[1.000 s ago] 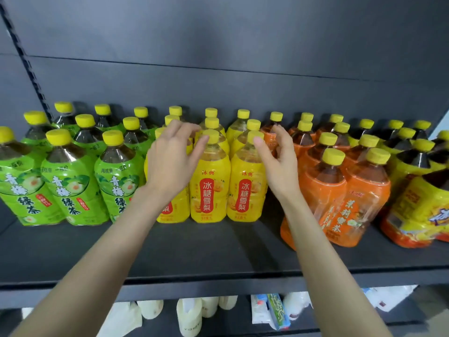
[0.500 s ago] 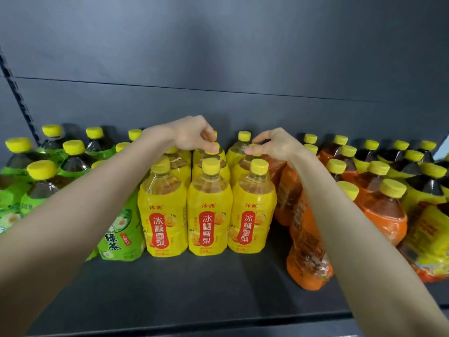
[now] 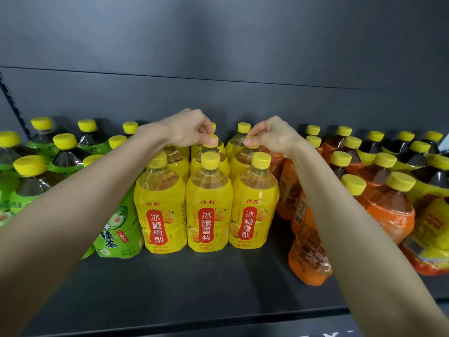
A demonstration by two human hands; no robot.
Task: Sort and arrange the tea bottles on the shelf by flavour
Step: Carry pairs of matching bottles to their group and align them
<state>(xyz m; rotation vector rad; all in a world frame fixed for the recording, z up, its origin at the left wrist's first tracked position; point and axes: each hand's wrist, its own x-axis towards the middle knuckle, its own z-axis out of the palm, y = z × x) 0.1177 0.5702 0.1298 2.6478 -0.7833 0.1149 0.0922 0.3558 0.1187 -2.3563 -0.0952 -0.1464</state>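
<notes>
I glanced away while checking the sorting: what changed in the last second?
Both hands reached back from the front row and closed: the left hand pinches a second-row yellow bottle's cap, the right hand the neighbouring cap. The front three yellow bottles stayed put.

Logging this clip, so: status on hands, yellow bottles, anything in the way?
Left hand pinches middle second-row cap. Right hand pinches right second-row cap. Front yellow row stands before both; orange bottles close alongside.
</notes>
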